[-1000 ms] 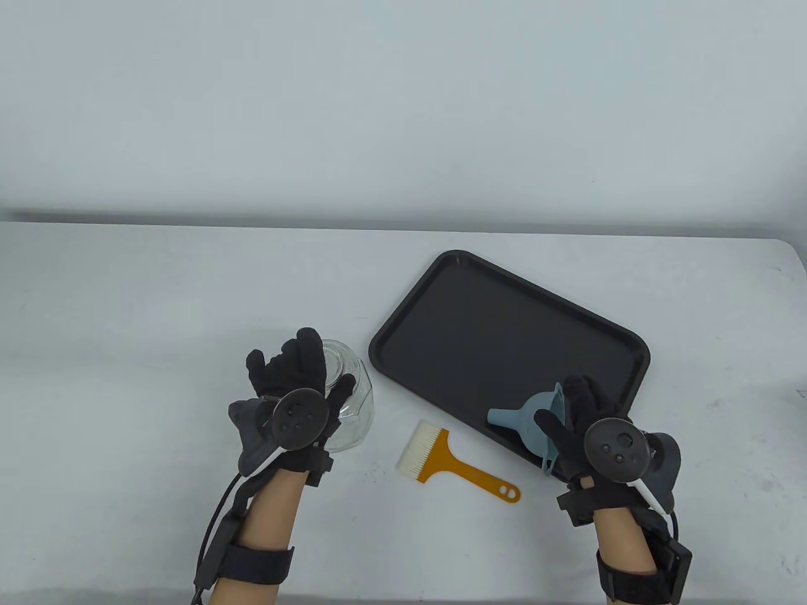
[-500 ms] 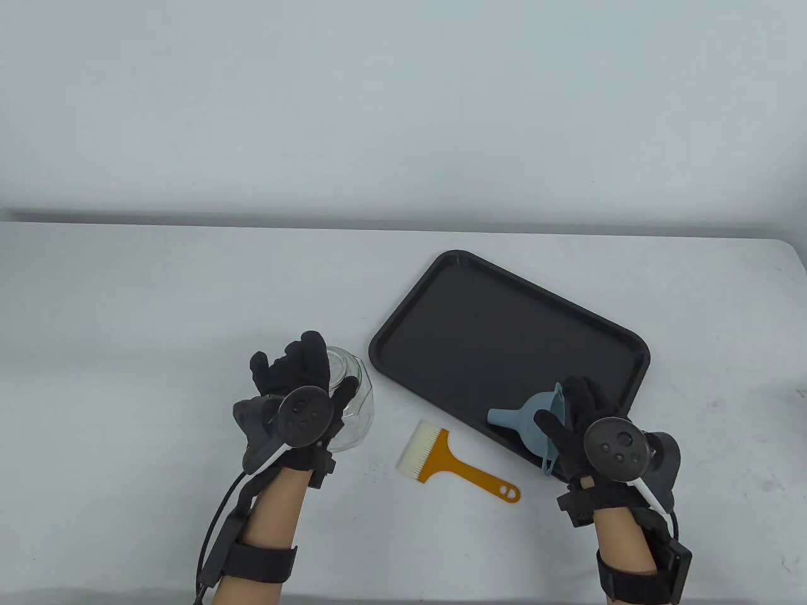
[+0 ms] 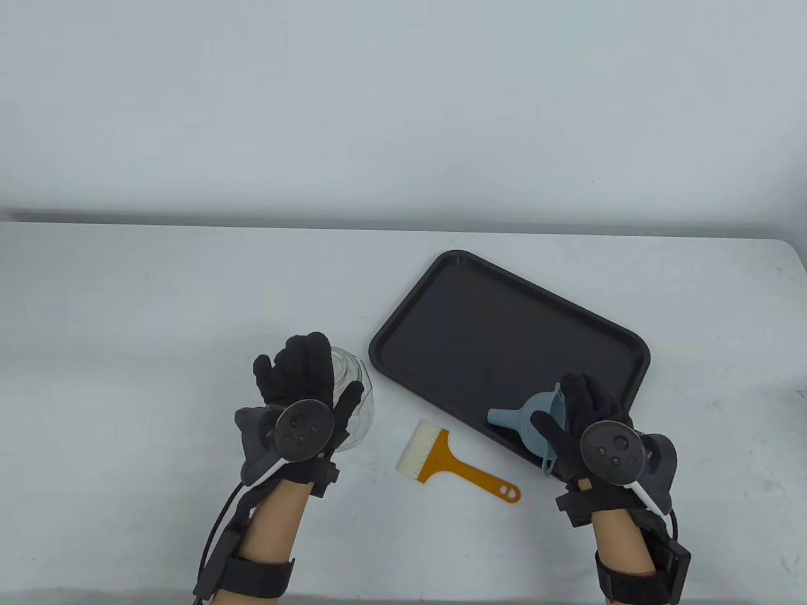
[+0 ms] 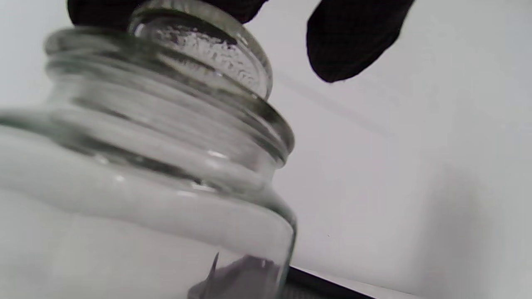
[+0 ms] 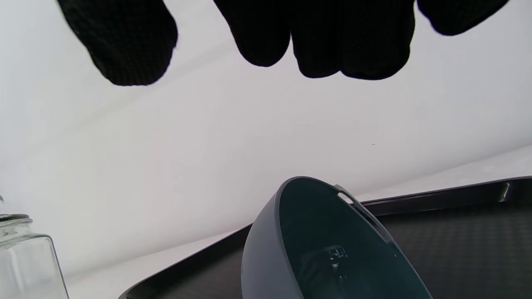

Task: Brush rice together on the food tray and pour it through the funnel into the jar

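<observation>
Table view: funnel (image 3: 526, 421) on black tray (image 3: 441, 296).

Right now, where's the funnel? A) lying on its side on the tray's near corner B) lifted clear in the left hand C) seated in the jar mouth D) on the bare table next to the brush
A: the funnel lies tipped on its side on the near corner of the tray, under the right hand, with the brush on the table beside the tray.
</observation>
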`<state>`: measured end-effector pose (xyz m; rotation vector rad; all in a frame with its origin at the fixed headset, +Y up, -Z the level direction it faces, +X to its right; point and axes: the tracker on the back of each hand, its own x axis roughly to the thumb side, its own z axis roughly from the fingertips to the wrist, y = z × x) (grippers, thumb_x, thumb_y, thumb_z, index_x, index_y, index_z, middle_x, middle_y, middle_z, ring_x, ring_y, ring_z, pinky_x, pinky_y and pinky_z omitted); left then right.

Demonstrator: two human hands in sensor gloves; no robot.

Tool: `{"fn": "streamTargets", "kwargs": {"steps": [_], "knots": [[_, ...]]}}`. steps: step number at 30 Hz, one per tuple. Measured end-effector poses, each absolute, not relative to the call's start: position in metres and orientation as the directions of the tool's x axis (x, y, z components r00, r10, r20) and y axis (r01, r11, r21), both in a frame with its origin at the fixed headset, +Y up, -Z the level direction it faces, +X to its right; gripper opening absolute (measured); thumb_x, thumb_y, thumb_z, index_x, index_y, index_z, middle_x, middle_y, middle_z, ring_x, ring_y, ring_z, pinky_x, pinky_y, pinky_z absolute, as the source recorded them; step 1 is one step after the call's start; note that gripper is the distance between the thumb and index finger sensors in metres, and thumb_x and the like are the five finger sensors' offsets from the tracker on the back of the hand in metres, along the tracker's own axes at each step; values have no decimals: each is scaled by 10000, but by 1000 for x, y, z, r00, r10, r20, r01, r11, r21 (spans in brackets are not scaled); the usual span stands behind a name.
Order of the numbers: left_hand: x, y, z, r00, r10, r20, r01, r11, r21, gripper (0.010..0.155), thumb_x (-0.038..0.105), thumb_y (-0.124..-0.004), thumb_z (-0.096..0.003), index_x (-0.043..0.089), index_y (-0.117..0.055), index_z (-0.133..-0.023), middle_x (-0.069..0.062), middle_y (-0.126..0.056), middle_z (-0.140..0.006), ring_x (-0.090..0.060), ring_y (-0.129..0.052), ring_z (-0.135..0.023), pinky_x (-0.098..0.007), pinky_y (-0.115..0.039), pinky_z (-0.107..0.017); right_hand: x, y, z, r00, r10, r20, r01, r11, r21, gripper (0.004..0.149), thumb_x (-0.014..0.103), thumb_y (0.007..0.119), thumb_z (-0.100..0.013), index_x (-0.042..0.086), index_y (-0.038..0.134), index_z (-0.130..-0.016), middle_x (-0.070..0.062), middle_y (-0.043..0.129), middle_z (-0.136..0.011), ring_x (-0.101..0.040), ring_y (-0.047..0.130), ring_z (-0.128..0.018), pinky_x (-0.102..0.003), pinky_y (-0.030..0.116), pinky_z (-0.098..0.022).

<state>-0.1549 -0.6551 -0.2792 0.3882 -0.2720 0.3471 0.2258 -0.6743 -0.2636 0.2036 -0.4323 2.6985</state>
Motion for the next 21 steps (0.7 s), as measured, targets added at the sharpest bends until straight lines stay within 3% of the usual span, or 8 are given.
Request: {"fn": "streamTargets", "kwargs": {"steps": [8,13,21], "knots": [[-138,-657,-249,898,173,404,-329,874,357,854,456,-672,-553,-67,-329,-1135,-463,-378,-1087,-783,-445,-907,-861,-215,-610,204,-676,-258,-926,246,285,-325,-905,-274,812,541,684,-497,19,414,-1057,-350,441,-1058,-660,508,-916,-809,348,-535],[-127,-670,-232,898,88,430,-262,893,365,860,477,-661,-555,-43,-322,-1149,-446,-315,-1116,-795,-367,-931,-872,-122,-578,185,-683,-256,-923,161,348,-258,-933,-252,847,575,658,-494,49,340,-1077,-345,358,-1087,-680,401,-947,-831,275,-528],[-113,-687,-222,874,10,485,-181,934,307,881,489,-654,-551,-33,-274,-1150,-446,-249,-1122,-809,-264,-940,-868,-78,-567,157,-697,-252,-898,23,439,-131,-968,-216,871,603,628,-490,86,258,-1085,-318,269,-1114,-669,302,-980,-848,191,-520]]}}
